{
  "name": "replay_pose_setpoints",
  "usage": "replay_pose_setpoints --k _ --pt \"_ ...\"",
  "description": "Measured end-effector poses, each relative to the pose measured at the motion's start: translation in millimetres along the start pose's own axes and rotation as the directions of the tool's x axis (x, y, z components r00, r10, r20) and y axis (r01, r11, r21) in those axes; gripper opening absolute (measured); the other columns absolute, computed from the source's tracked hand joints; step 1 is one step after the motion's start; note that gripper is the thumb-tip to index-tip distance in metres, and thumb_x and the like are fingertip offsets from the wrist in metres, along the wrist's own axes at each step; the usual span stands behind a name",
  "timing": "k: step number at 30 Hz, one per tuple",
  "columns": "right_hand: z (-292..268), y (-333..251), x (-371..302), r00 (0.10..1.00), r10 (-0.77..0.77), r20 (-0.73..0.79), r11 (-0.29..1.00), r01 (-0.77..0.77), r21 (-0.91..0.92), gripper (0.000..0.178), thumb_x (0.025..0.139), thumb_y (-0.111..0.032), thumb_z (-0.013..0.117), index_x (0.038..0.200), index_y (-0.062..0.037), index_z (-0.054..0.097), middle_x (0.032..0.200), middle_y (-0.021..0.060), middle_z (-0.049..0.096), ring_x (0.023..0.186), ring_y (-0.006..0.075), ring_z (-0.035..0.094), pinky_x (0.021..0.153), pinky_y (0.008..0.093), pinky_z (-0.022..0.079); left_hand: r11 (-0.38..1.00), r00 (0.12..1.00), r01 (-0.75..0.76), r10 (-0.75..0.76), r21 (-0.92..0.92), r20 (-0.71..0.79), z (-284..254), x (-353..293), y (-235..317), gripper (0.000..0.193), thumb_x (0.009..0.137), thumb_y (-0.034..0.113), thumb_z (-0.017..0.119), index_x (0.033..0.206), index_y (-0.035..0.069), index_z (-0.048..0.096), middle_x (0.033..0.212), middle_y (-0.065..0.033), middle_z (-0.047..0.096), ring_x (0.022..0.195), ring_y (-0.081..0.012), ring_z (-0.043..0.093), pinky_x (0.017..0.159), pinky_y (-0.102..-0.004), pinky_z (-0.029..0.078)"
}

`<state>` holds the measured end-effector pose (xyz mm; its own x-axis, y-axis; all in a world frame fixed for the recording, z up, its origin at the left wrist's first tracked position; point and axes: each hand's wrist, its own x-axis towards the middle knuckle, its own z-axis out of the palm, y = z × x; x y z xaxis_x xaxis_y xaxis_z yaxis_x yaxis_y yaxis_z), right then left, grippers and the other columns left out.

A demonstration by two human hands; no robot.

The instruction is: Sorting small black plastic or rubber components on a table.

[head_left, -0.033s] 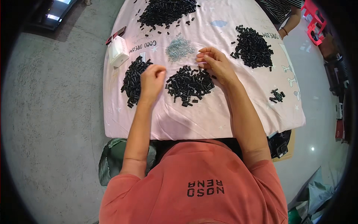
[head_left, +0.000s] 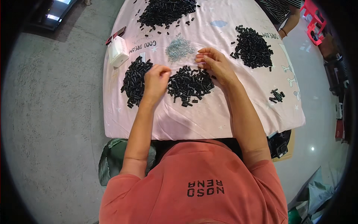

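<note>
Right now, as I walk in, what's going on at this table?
A person in a red T-shirt is at a pink-covered table. The left hand is between the left black pile and the near middle pile of small black parts; the right hand is by the far right edge of that middle pile, near some small clear pieces. I can't tell whether either holds a part. Another person's arm shows at the table's far right side.
</note>
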<state>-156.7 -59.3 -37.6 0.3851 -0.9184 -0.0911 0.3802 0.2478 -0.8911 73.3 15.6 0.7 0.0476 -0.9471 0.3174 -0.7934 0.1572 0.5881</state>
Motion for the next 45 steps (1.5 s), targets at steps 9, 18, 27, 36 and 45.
replay_pose_setpoints --k 9,18,27,36,45 --pt "3 0 -1 0.996 0.037 0.076 0.998 -0.041 0.044 0.022 0.101 -0.008 0.046 0.12 -0.0005 0.053 0.107 0.0093 0.06 0.097 0.0135 0.06 0.082 0.0261 0.053 0.996 0.982 0.071 -0.08 0.059 0.169 24 15 14 0.011 0.077 0.008 0.068 0.086 0.001 0.07 0.084 -0.0134 0.067 0.072 -0.0262 0.066 0.071 -0.0351 0.053" --pt "8 4 -3 0.993 0.026 0.113 0.998 -0.032 0.056 0.024 0.1 -0.014 0.051 0.122 -0.0025 0.053 0.111 0.0078 0.06 0.102 0.0134 0.06 0.088 0.0262 0.05 0.993 0.969 0.032 -0.059 0.116 0.241 23 15 22 0.011 0.074 0.009 0.068 0.083 0.003 0.069 0.084 -0.0137 0.067 0.077 -0.0284 0.066 0.074 -0.0374 0.052" --pt "8 1 -2 0.998 -0.064 -0.028 0.998 0.063 -0.014 0.018 0.096 -0.004 0.052 0.112 0.0002 0.059 0.096 0.006 0.065 0.083 0.0119 0.06 0.074 0.0235 0.049 0.984 0.967 -0.126 0.094 0.122 0.238 25 10 25 0.011 0.08 0.004 0.065 0.09 -0.001 0.063 0.085 -0.013 0.062 0.075 -0.0255 0.062 0.07 -0.0332 0.049" --pt "6 12 -1 0.973 -0.172 0.156 0.951 0.205 -0.23 0.012 0.085 -0.004 0.067 0.097 0.0001 0.066 0.086 0.0025 0.068 0.077 0.0092 0.063 0.07 0.023 0.051 0.992 0.984 -0.124 0.124 -0.013 0.131 26 10 46 0.009 0.08 0.003 0.064 0.087 0.0 0.06 0.082 -0.0145 0.061 0.08 -0.0322 0.062 0.073 -0.0394 0.049" --pt "6 8 -2 0.989 -0.146 -0.011 0.989 0.146 -0.031 0.008 0.09 0.0 0.06 0.095 0.0016 0.065 0.08 0.0037 0.065 0.071 0.0092 0.061 0.063 0.0221 0.048 0.996 0.989 -0.085 0.08 0.032 0.125 22 18 35 0.012 0.08 0.004 0.066 0.09 -0.002 0.062 0.082 -0.0127 0.065 0.074 -0.0228 0.064 0.069 -0.032 0.051"
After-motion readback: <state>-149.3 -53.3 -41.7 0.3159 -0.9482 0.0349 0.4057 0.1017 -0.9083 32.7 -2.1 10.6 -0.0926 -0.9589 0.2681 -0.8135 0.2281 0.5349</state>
